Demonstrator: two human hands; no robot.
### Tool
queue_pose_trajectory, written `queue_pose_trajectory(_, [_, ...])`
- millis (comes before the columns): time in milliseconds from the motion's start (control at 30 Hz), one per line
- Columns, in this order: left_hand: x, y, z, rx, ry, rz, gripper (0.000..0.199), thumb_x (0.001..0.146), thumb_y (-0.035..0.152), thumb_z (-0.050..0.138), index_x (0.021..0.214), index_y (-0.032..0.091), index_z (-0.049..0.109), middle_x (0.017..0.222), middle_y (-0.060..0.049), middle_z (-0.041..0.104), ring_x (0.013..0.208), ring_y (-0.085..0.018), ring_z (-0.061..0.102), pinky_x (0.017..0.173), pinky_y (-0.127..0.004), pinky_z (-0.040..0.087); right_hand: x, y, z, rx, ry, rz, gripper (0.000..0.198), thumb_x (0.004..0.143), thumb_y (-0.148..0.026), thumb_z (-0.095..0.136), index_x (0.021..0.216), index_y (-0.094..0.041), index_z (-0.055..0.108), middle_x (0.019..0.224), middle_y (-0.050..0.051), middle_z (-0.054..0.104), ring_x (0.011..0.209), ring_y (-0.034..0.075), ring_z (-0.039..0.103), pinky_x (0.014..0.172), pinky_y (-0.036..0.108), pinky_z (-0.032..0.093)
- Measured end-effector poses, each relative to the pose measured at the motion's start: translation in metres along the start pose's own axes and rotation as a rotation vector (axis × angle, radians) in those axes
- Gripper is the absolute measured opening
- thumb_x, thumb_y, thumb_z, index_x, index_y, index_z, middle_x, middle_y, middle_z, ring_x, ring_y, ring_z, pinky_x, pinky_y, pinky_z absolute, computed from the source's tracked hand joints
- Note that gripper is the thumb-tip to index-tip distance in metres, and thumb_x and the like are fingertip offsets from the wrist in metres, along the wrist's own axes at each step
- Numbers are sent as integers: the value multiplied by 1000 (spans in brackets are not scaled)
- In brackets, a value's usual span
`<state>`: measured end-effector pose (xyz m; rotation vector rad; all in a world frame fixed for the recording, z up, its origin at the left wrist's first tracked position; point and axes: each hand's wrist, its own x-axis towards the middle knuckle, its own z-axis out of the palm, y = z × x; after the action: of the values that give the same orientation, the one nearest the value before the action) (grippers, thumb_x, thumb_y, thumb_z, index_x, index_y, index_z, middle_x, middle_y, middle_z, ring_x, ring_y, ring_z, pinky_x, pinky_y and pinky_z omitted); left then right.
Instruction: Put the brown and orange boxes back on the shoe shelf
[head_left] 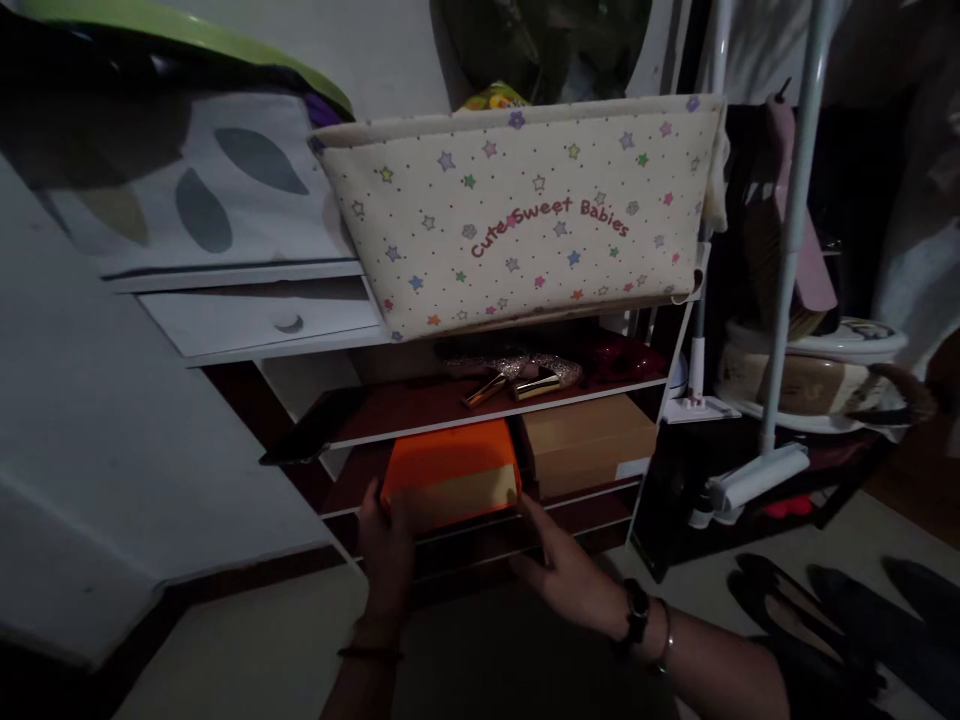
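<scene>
- The orange box sits on a lower shelf of the rack, its front end at the shelf's edge, just beside a brown box on its right.
- It is gripped at both front corners: the left hand is pressed flat against the left side, fingers partly curled round the corner; the right hand is laid half open against the right side, thumb by the lid's edge.
- For a clean hold, even pressure should be kept on both sides and the box kept level (the lid looks loose-fitting, though this cannot be told for certain).
- The gap to the brown box is narrow, so the right fingers have little room there.
- On the shelf above, glittery heels lie with their heel tips near the edge; a dark flat thing overhangs that shelf's left end, close over the left hand.
- Higher up, a star-printed basket juts out over the shelves, limiting headroom.
- Dark shoes lie on the floor to the right, and a white pole stand is set beside the rack.
</scene>
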<state>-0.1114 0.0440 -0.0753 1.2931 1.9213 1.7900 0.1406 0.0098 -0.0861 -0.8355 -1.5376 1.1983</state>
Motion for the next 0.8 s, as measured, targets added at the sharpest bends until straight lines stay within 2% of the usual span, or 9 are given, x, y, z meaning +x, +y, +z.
queue_pose_trajectory(67, [-3,11,0,108,110,218,61,91,52,55,138,12,55,143,-21,54,139,-36,46,120,-52,34,10,-26,-23,16,49,-89,61,92,-33,69,150,-28,51,146,10,62,138,26,57,121,51,38])
queue_pose_trajectory(133, [-2,32,5,187,136,436,55,91,46,59,135,14,57,138,-20,55,137,-35,46,121,-51,32,29,-46,-49,55,232,-188,49,93,-37,68,140,-26,57,131,10,70,122,24,66,112,48,48])
queue_pose_trajectory(233, [15,77,28,206,32,657,44,94,39,58,132,18,59,135,-17,56,134,-32,49,120,-48,34,59,-59,-86,123,512,-264,42,89,-44,71,125,-23,60,114,9,73,102,22,70,98,43,56])
queue_pose_trajectory(300, [36,109,52,226,-98,753,47,92,37,60,134,16,60,140,-18,54,135,-32,48,119,-46,35,72,-57,-103,142,580,-242,44,86,-46,72,121,-22,60,108,9,74,94,21,71,92,42,57])
queue_pose_trajectory(367, [59,137,80,285,-188,762,53,87,28,60,138,14,58,143,-18,53,138,-33,46,119,-45,35,77,-52,-110,148,567,-191,47,83,-46,73,121,-21,60,106,9,74,92,22,72,89,42,56])
queue_pose_trajectory(433, [79,158,105,444,-357,712,64,82,23,62,144,10,54,135,-21,58,132,-36,51,115,-49,39,78,-46,-111,154,533,-142,51,80,-46,75,121,-20,60,106,9,75,92,23,73,89,43,56])
queue_pose_trajectory(567, [102,184,137,677,-666,609,69,77,14,67,145,14,55,128,-22,68,125,-40,59,109,-54,42,78,-39,-105,182,496,-96,50,80,-46,74,121,-20,60,105,9,76,91,23,74,91,44,56])
queue_pose_trajectory(700, [109,196,146,636,-794,652,51,76,10,68,125,23,69,122,-12,75,116,-30,68,96,-34,50,79,-37,-106,181,512,-99,45,81,-45,74,116,-19,61,105,9,76,94,24,73,93,44,55])
queue_pose_trajectory(800, [117,198,134,633,-765,635,29,77,12,66,104,19,75,107,-13,77,102,-30,72,86,-31,51,78,-33,-108,150,510,-117,43,82,-44,73,115,-19,63,107,11,76,97,24,73,92,43,55])
